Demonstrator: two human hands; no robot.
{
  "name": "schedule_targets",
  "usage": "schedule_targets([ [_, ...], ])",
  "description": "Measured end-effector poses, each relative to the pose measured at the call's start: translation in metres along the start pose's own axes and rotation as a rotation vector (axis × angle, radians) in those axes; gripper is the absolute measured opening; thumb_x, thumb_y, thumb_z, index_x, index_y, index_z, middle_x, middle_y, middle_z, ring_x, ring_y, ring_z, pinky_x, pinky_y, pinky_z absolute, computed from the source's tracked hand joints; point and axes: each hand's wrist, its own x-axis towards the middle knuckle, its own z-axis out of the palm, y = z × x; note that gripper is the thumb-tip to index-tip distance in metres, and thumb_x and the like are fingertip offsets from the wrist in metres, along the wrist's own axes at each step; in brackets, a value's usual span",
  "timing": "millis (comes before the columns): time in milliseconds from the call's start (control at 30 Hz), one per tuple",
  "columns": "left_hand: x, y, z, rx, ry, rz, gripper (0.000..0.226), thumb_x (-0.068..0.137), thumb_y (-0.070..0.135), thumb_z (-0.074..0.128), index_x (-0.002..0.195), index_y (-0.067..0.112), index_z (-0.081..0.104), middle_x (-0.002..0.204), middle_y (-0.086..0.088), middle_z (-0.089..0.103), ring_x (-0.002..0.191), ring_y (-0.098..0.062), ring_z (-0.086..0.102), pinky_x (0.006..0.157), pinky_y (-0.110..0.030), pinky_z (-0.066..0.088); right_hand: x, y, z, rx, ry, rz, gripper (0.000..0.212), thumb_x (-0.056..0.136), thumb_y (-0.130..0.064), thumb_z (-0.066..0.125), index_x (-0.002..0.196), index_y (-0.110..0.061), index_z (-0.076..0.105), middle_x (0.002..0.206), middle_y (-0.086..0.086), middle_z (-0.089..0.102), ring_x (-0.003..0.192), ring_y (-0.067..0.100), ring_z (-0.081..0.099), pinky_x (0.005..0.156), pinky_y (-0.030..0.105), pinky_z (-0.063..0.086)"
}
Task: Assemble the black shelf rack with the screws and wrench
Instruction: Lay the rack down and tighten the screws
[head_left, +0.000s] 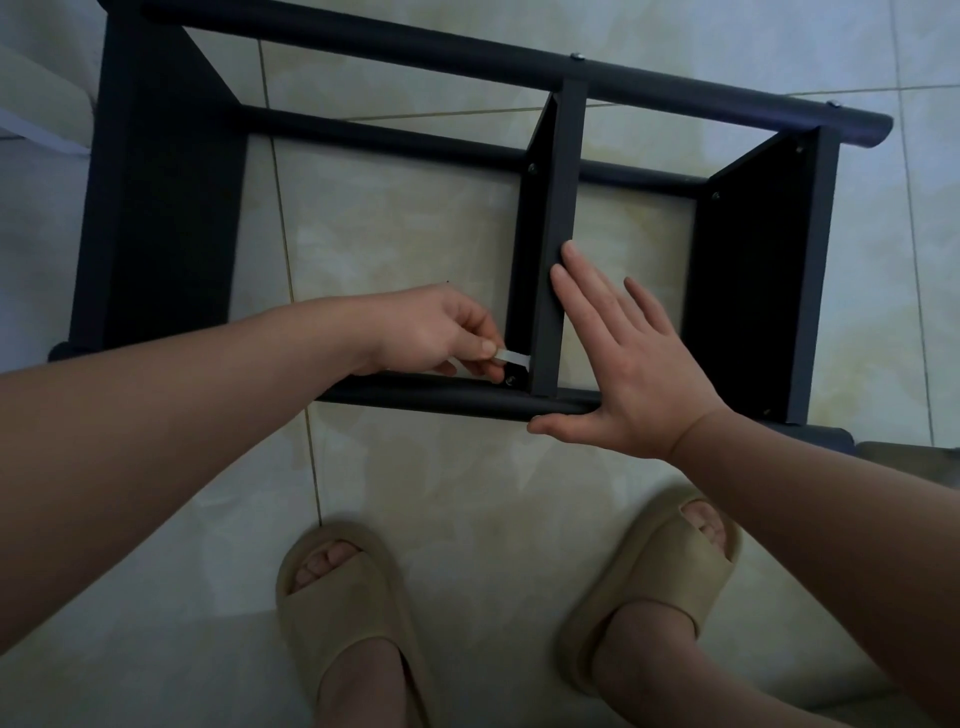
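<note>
**Black shelf rack**: lies on its side on the tiled floor, just beyond your feet. Its left end panel stands at the far left. It looks rigid and probably light enough to skid on the smooth tile when you turn a fastener.

**Left hand**: your thumb and fingers pinch the wrench. This is a short, flat, pale tool, thin and likely to slip, so take it close to the head.

**Screw**: sits at the near foot of the middle panel, just above the near tube. The wrench tip is at it, but you cannot tell whether it is seated.

**Right hand**: spread flat with nothing in its grasp. The fingertips rest on the middle panel's edge and the thumb lies along the near tube. Brace it there, since the round tubes look slick and the square panel edge is the better hold.

**Right end panel**: upright and well apart from the middle panel.

**Room**: the bay left of the middle panel is open, but the corner between panel and tube is tight, so expect short wrench swings. Your slippers stand near the tube.
</note>
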Motion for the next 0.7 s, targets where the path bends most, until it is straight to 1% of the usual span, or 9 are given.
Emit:
schedule_targets([
  [100,-0.0013,0.001,-0.0006,0.045,-0.026,0.012,0.014,0.101,0.013,0.056,0.095,0.017,0.068,0.096,0.005,0.076,0.088,-0.001,0.066,0.091,-0.031,0.048,-0.0001,0.0003,0.0001,-0.006,0.003,-0.001,0.123,0.076,-0.086,0.048,0.163,-0.011,0.003,0.171,0.003,-0.007,0.158,0.022,0.003,0.125,0.055,0.013],
  [167,-0.0023,0.0012,-0.0004,0.076,-0.031,0.021,0.014,0.1,0.013,0.057,0.096,0.017,0.069,0.095,0.007,0.075,0.085,-0.001,0.064,0.089,-0.029,0.048,-0.0001,0.0006,0.0003,-0.01,0.006,-0.005,0.123,0.077,-0.086,0.048,0.163,-0.01,0.004,0.171,0.004,-0.006,0.158,0.022,0.003,0.125,0.055,0.013],
  [267,-0.0027,0.001,0.0018,0.12,-0.021,0.035,0.014,0.099,0.013,0.059,0.092,0.018,0.071,0.08,0.011,0.069,0.072,-0.002,0.058,0.074,-0.021,0.046,-0.0002,0.0008,0.0008,-0.014,0.01,-0.006,0.123,0.077,-0.086,0.047,0.163,-0.01,0.005,0.171,0.004,-0.006,0.158,0.022,0.003,0.125,0.055,0.013],
  [367,-0.002,-0.002,0.0041,0.143,-0.016,0.026,0.013,0.098,0.013,0.061,0.091,0.017,0.07,0.063,0.014,0.06,0.056,0.003,0.052,0.058,-0.012,0.041,-0.0001,0.0008,0.0017,-0.018,0.021,-0.01,0.122,0.077,-0.086,0.048,0.163,-0.01,0.005,0.171,0.004,-0.005,0.158,0.022,0.003,0.125,0.056,0.013],
  [433,-0.0015,-0.0033,0.0051,0.143,-0.025,0.01,0.014,0.098,0.013,0.061,0.089,0.018,0.07,0.058,0.017,0.06,0.052,0.006,0.052,0.053,-0.009,0.039,-0.0001,0.0009,0.0022,-0.026,0.03,-0.011,0.122,0.077,-0.087,0.047,0.163,-0.01,0.006,0.171,0.005,-0.004,0.158,0.023,0.003,0.124,0.057,0.012],
  [500,-0.0004,-0.0033,0.0056,0.143,-0.022,-0.007,0.015,0.097,0.014,0.062,0.087,0.02,0.071,0.062,0.017,0.064,0.056,0.004,0.055,0.056,-0.01,0.042,-0.0001,0.0015,0.0031,-0.055,0.04,-0.013,0.122,0.077,-0.087,0.045,0.163,-0.01,0.006,0.171,0.005,-0.004,0.158,0.023,0.0,0.124,0.059,0.009],
  [600,0.0022,-0.0029,0.0055,0.182,0.025,-0.012,0.011,0.095,0.016,0.065,0.09,0.02,0.075,0.081,0.002,0.072,0.068,-0.005,0.06,0.069,-0.02,0.047,-0.0004,0.0025,0.0051,-0.095,0.069,-0.026,0.121,0.079,-0.087,0.043,0.162,-0.008,0.007,0.171,0.007,-0.002,0.158,0.023,-0.001,0.124,0.06,0.004],
  [633,0.0029,-0.0032,0.0051,0.199,0.044,-0.006,0.011,0.094,0.017,0.066,0.09,0.021,0.075,0.083,0.002,0.074,0.07,-0.006,0.061,0.07,-0.02,0.048,-0.0005,0.0031,0.0061,-0.104,0.083,-0.034,0.12,0.079,-0.087,0.043,0.162,-0.007,0.009,0.171,0.008,0.0,0.158,0.023,0.0,0.124,0.06,0.003],
  [700,0.0028,-0.0035,0.004,0.203,0.075,0.012,0.012,0.093,0.017,0.067,0.087,0.024,0.075,0.079,0.008,0.074,0.069,-0.002,0.063,0.065,-0.012,0.048,-0.0007,0.0043,0.0079,-0.118,0.113,-0.06,0.117,0.082,-0.085,0.043,0.162,-0.005,0.012,0.17,0.01,0.003,0.158,0.024,0.003,0.124,0.061,0.003],
])
